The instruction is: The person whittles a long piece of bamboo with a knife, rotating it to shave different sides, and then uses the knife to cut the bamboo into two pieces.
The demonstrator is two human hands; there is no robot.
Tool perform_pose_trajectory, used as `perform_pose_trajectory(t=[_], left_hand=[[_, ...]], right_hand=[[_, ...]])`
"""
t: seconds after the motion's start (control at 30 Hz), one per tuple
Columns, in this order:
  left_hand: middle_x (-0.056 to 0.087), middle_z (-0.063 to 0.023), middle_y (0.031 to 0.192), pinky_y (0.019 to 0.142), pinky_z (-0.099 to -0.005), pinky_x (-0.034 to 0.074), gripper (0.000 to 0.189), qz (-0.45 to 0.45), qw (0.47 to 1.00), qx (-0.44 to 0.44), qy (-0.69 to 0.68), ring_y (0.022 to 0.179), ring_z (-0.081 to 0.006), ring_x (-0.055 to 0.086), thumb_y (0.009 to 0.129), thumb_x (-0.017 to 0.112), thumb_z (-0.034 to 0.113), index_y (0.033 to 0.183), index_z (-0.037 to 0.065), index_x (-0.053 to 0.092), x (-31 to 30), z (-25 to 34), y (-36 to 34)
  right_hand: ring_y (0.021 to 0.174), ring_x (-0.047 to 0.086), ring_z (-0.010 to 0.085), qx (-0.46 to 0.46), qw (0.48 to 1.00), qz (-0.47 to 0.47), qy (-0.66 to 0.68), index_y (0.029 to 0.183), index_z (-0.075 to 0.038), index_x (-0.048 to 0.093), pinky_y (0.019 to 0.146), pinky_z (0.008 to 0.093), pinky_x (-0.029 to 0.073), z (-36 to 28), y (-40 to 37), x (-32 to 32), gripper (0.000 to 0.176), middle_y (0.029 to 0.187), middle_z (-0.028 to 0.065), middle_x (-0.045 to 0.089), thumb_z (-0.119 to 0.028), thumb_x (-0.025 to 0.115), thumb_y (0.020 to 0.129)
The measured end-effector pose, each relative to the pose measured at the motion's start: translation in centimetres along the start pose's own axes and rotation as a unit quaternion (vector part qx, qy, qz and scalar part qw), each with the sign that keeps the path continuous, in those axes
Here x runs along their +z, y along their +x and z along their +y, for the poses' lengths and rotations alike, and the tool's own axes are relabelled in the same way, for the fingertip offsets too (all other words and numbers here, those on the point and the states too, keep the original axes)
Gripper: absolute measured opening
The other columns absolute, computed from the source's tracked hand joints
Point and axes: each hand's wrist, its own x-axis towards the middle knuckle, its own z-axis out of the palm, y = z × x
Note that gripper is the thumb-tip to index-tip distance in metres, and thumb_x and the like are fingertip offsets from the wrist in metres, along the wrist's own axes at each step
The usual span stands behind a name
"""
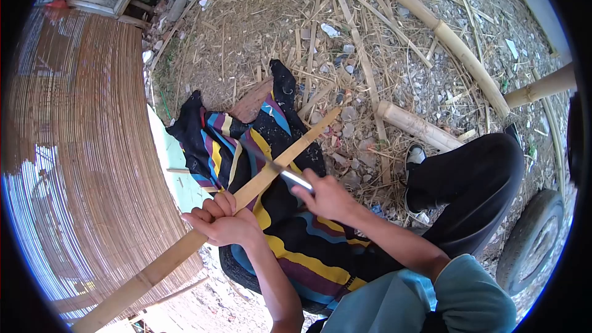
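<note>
Left hand (222,222) fisted tight round bamboo slat (154,268), steadying it slantwise over lap; striped cloth (308,253) beneath, likely shielding thigh; right hand (328,200) clenched on knife (295,177), blade laid against slat; woven mat (80,148) at left.

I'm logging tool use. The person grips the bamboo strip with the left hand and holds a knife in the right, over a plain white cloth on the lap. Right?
Not quite. The head view shows the cloth is black with yellow, blue and purple stripes, not plain white. The left hand does grip the bamboo strip, and the right hand holds the knife.
</note>
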Motion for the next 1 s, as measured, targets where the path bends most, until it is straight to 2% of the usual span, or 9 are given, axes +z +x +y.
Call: perform_pose_trajectory(t=[0.17, 0.27, 0.47, 0.6, 0.63, 0.67, 0.77, 0.87, 1.0], left_hand=[[0.01, 0.0038, 0.05, 0.041, -0.0242, 0.015, 0.05, 0.032, 0.999, -0.002, -0.007, 0.041, -0.0078, 0.011, 0.094, 0.046, 0.035, 0.06, 0.017, 0.015, -1.6, -0.5, 0.8], [0.01, 0.0039, 0.049, 0.041, -0.0238, 0.015, 0.049, 0.017, 1.0, -0.002, -0.004, 0.041, -0.0077, 0.011, 0.095, 0.045, 0.034, 0.059, 0.017, 0.015, -1.1, -0.4, 1.0], [0.012, 0.0035, 0.048, 0.041, -0.0258, 0.014, 0.045, -0.006, 1.0, -0.015, -0.027, 0.043, -0.009, 0.01, 0.095, 0.043, 0.033, 0.062, 0.017, 0.019, -1.9, -0.4, 0.5], [0.01, 0.0045, 0.049, 0.041, -0.024, 0.016, 0.05, 0.002, 1.0, -0.01, -0.007, 0.041, -0.0079, 0.011, 0.095, 0.042, 0.037, 0.058, 0.017, 0.014, -1.9, -0.4, 0.9], [0.01, 0.0045, 0.049, 0.041, -0.024, 0.016, 0.05, 0.001, 1.0, -0.008, -0.016, 0.041, -0.0079, 0.011, 0.095, 0.042, 0.037, 0.058, 0.017, 0.014, -2.2, -0.2, 0.3], [0.01, 0.0044, 0.049, 0.041, -0.0238, 0.016, 0.05, -0.023, 1.0, -0.004, -0.018, 0.041, -0.0078, 0.011, 0.096, 0.042, 0.036, 0.059, 0.018, 0.014, -2.3, -0.2, -0.3], [0.011, 0.0042, 0.049, 0.04, -0.0233, 0.015, 0.049, -0.078, 0.997, 0.001, -0.025, 0.041, -0.0078, 0.012, 0.095, 0.044, 0.036, 0.06, 0.018, 0.015, -1.6, -0.6, -0.5], [0.013, 0.0044, 0.048, 0.041, -0.0228, 0.016, 0.049, 0.002, 1.0, 0.002, -0.024, 0.041, -0.0079, 0.012, 0.094, 0.047, 0.037, 0.059, 0.018, 0.018, -1.4, -0.8, 1.2], [0.013, 0.0043, 0.047, 0.041, -0.0231, 0.016, 0.048, -0.004, 1.0, 0.005, -0.018, 0.04, -0.0076, 0.013, 0.094, 0.047, 0.037, 0.059, 0.018, 0.019, -1.1, -1.0, 1.2]], right_hand=[[0.071, 0.062, 0.0421, 0.018, 0.997, 0.057, -0.051, 0.095, 0.002, 0.052, 0.064, 0.0472, 0.05, 9.7, 2.1, -0.1, 0.043, 0.07, 0.025, 0.061, -0.041, 0.05, 0.09], [0.069, 0.061, 0.0437, 0.083, 0.995, 0.033, -0.048, 0.097, 0.002, 0.052, 0.064, 0.05, 0.05, 5.7, 0.8, -0.5, 0.044, 0.07, 0.0258, 0.06, -0.041, 0.048, 0.09], [0.068, 0.061, 0.0435, -0.048, 0.993, -0.044, -0.1, 0.095, -0.001, 0.052, 0.062, 0.0504, 0.05, -2.7, -1.0, -0.6, 0.042, 0.068, 0.0249, 0.06, -0.043, 0.051, 0.088], [0.065, 0.062, 0.0403, 0.1, 0.977, 0.161, -0.1, 0.105, 0.0, 0.056, 0.058, 0.0453, 0.049, 13.3, 2.3, 1.8, 0.039, 0.069, 0.0241, 0.061, -0.035, 0.053, 0.089], [0.071, 0.061, 0.0412, 0.216, 0.972, 0.067, -0.062, 0.105, 0.0, 0.058, 0.063, 0.0452, 0.049, 17.8, 3.1, -1.5, 0.04, 0.078, 0.0256, 0.062, -0.036, 0.051, 0.089], [0.076, 0.062, 0.0409, 0.15, 0.953, -0.066, -0.255, 0.097, 0.002, 0.06, 0.067, 0.0452, 0.049, 23.9, 3.5, -3.5, 0.044, 0.081, 0.0263, 0.062, -0.039, 0.047, 0.09], [0.08, 0.061, 0.041, 0.107, 0.952, 0.058, -0.279, 0.098, 0.005, 0.059, 0.071, 0.0464, 0.048, 26.0, 0.6, -2.3, 0.048, 0.082, 0.0271, 0.062, -0.04, 0.043, 0.091], [0.081, 0.061, 0.0408, 0.234, 0.959, 0.128, -0.095, 0.097, 0.002, 0.057, 0.072, 0.0477, 0.047, 19.0, 1.3, 0.3, 0.057, 0.081, 0.0253, 0.062, -0.051, 0.039, 0.09], [0.045, 0.059, 0.0229, 0.275, 0.942, 0.121, 0.148, 0.093, 0.002, 0.055, 0.046, 0.035, 0.047, 14.2, 0.9, 0.5, 0.046, 0.057, 0.013, 0.057, -0.044, 0.047, 0.09]])
